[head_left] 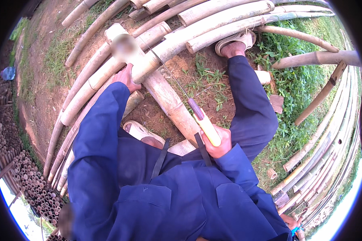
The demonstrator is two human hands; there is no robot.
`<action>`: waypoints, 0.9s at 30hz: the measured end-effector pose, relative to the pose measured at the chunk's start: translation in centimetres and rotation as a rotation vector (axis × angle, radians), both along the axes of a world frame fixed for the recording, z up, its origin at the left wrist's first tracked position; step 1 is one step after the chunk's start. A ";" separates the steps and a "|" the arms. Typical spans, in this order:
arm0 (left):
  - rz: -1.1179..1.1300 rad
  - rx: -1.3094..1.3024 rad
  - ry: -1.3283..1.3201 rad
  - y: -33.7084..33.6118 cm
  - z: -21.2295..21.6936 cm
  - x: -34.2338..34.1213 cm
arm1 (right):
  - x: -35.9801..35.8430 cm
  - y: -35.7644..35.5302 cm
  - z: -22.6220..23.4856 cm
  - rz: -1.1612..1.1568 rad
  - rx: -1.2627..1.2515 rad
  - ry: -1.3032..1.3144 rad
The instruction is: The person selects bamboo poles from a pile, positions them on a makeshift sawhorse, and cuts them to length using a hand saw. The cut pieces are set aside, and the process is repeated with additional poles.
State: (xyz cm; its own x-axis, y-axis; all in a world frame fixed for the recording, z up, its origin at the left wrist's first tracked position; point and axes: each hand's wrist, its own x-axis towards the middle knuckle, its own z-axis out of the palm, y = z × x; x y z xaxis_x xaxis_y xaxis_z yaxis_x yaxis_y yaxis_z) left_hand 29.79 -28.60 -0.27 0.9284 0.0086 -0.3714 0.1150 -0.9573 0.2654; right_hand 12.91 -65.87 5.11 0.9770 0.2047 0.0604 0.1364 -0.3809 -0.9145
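My right hand (218,141) is closed round the yellow and dark red handle (207,127) of a hand saw. Its thin blade (169,76) slants up and to the left, lying across a thick bamboo pole (177,43) near the pole's end. My left hand (126,78) grips that end, to the left of the blade, with the thumb below it. Beneath the pole, another thick bamboo piece (165,94) runs from between my legs toward the far left. A blurred patch covers part of its far end.
Several long bamboo poles (94,82) lie to the left and far side. My sandalled foot (234,46) rests beside the sawn pole. More poles (321,140) are stacked on the right, past green weeds (287,84). Cut bamboo tubes (34,180) are piled at left. Another person's hand (290,221) shows at lower right.
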 end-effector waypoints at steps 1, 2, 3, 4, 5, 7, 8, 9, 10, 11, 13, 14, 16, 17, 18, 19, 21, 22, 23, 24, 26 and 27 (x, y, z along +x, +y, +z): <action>-0.025 -0.002 -0.022 0.0 -0.8 -0.3 | 1.9 1.7 -1.0 -0.020 0.005 0.026; -0.054 -0.001 -0.049 -0.2 -1.0 -0.1 | 4.5 3.3 -2.8 -0.029 0.041 -0.027; -0.035 0.003 -0.031 -0.3 -0.6 0.0 | 6.3 4.5 -3.7 -0.025 0.077 -0.077; -0.017 0.006 -0.013 -0.7 -0.2 0.1 | 6.3 4.5 -3.5 -0.031 0.086 -0.030; -0.002 0.008 0.004 -1.0 0.2 0.3 | 6.2 4.4 -3.3 -0.039 0.094 0.017; -0.003 -0.009 0.014 -0.6 0.2 -0.2 | 3.9 2.4 -2.3 -0.031 0.093 0.159; 0.006 -0.017 0.016 -0.3 0.1 -0.3 | 1.6 0.7 -1.1 -0.009 -0.001 0.120; 0.009 -0.022 0.003 -0.1 -0.3 -0.9 | -0.7 -0.8 0.7 0.006 -0.017 0.108; 0.000 -0.026 -0.007 -0.1 -0.5 -1.1 | -2.9 -2.2 0.8 0.015 -0.027 -0.019; -0.011 -0.020 -0.030 0.3 -0.5 -0.8 | -4.2 -2.8 1.5 -0.002 0.013 0.014; -0.027 -0.013 -0.020 0.2 -0.6 -0.2 | -3.3 -1.6 1.9 -0.063 -0.014 0.145; -0.022 -0.006 -0.003 0.2 -0.1 0.0 | -1.6 -0.5 0.7 -0.064 0.015 0.179; -0.023 -0.016 0.021 -0.4 0.3 -0.2 | 2.9 2.3 -2.2 -0.054 0.025 0.145; -0.018 -0.018 0.017 -0.5 0.3 0.3 | 5.6 3.9 -3.7 -0.031 0.021 0.067; -0.019 -0.020 0.022 -0.8 0.2 0.3 | 7.7 5.2 -5.8 -0.063 0.024 0.036; -0.017 -0.022 0.000 -0.3 -0.1 -0.2 | 9.4 6.7 -6.2 -0.088 0.031 0.005; -0.006 -0.037 -0.063 0.8 -1.2 -0.4 | 6.3 5.2 -4.9 0.001 0.057 -0.009; -0.032 0.005 -0.084 0.9 -1.6 -0.3 | 4.7 3.7 -5.0 0.042 0.077 -0.181; -0.015 0.013 0.000 -0.6 0.2 -0.1 | 3.0 2.4 -3.2 0.058 0.085 -0.200; 0.001 0.014 0.011 -0.5 0.3 -0.6 | 1.9 1.4 -1.0 0.100 0.030 -0.194; -0.010 0.017 0.001 -0.5 0.1 -0.4 | 0.0 -0.7 2.0 0.129 -0.058 -0.278; -0.021 0.016 -0.021 -0.4 -0.5 -0.4 | -0.4 -1.4 3.9 0.120 -0.125 -0.347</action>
